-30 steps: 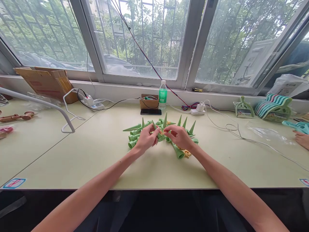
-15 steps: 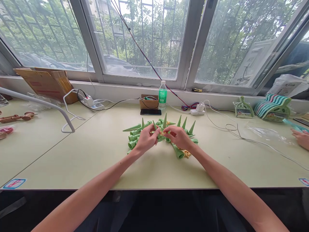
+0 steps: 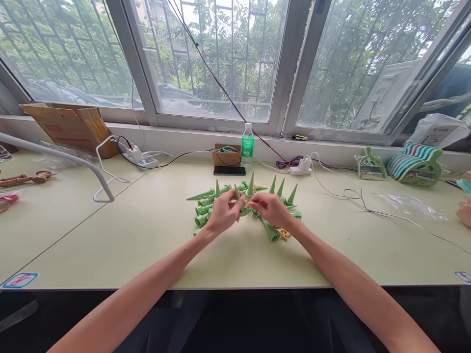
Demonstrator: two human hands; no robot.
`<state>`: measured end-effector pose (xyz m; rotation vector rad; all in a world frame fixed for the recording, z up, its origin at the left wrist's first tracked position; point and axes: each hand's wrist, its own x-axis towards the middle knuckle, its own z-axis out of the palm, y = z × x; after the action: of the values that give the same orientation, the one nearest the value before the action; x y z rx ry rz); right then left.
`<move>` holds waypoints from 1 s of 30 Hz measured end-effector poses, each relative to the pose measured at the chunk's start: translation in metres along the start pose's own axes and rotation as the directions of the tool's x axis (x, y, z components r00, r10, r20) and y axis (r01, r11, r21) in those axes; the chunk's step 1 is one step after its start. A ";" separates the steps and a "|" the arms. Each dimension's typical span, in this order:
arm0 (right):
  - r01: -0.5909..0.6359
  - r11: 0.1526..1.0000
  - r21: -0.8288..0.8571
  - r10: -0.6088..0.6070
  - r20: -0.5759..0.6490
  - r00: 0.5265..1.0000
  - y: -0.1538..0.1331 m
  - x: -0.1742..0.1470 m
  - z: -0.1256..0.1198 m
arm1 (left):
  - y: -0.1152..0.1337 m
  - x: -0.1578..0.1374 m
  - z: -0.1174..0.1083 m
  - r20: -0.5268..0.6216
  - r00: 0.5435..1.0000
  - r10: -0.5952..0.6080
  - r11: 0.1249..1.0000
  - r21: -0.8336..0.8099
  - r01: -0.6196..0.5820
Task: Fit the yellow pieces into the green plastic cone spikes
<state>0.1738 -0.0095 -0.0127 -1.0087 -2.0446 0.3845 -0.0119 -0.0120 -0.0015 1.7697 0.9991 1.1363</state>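
My left hand (image 3: 225, 210) is closed around a green plastic cone (image 3: 237, 191), whose pointed tip sticks up past the thumb. Fingertips of my right hand (image 3: 271, 207) pinch a small yellowish piece (image 3: 247, 203) against the cone's side; its exact shape is too small to make out. Around both hands lies a heap of similar green cones (image 3: 202, 219), several standing point up and others on their sides. One cone (image 3: 271, 230) lies beneath my right wrist with its open end toward me, beside yellow pieces (image 3: 284, 234).
Behind the heap are a black phone (image 3: 229, 170), a small cardboard box (image 3: 227, 157) and a green-labelled bottle (image 3: 248, 143). A power strip (image 3: 300, 170) trails a white cable rightward. Green dustpan-like items (image 3: 415, 165) stand at right, near another person's hand (image 3: 464, 212). A grey metal bar (image 3: 73, 159) crosses the left.
My hands have barely shifted; the cone in my left hand has turned slightly upright and rightward. At the far right, the other person's hand has moved toward the picture's edge.
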 end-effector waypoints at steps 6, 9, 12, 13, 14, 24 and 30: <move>-0.003 1.000 0.001 0.003 -0.004 1.000 0.000 -0.001 0.000 | 0.000 0.000 0.000 -0.005 1.000 0.000 1.000 -0.003 0.000; -0.007 1.000 -0.005 0.007 -0.008 1.000 -0.001 0.000 0.000 | 0.000 0.000 0.001 -0.012 1.000 0.004 1.000 -0.003 -0.004; -0.008 1.000 -0.007 0.008 -0.013 1.000 -0.001 0.000 0.000 | 0.000 0.000 0.001 -0.014 1.000 0.005 1.000 -0.002 -0.005; -0.007 1.000 -0.008 0.007 -0.015 1.000 -0.001 0.000 0.000 | 0.000 0.000 0.001 -0.012 1.000 0.005 1.000 0.001 -0.005; -0.007 1.000 -0.009 0.007 -0.017 1.000 -0.001 0.000 0.000 | 0.001 0.000 0.001 -0.011 1.000 0.004 1.000 0.004 -0.004; 0.022 0.998 -0.055 -0.023 -0.025 0.999 0.001 0.000 0.001 | 0.002 -0.002 0.001 -0.025 0.998 0.058 0.997 0.051 -0.057; 0.008 0.998 -0.066 -0.008 0.000 1.000 0.003 -0.001 0.001 | 0.003 -0.003 0.002 -0.006 0.994 0.107 0.988 0.115 -0.106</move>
<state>0.1748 -0.0082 -0.0154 -1.0397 -2.0719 0.3147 -0.0105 -0.0164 -0.0009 1.9297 1.0048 1.1771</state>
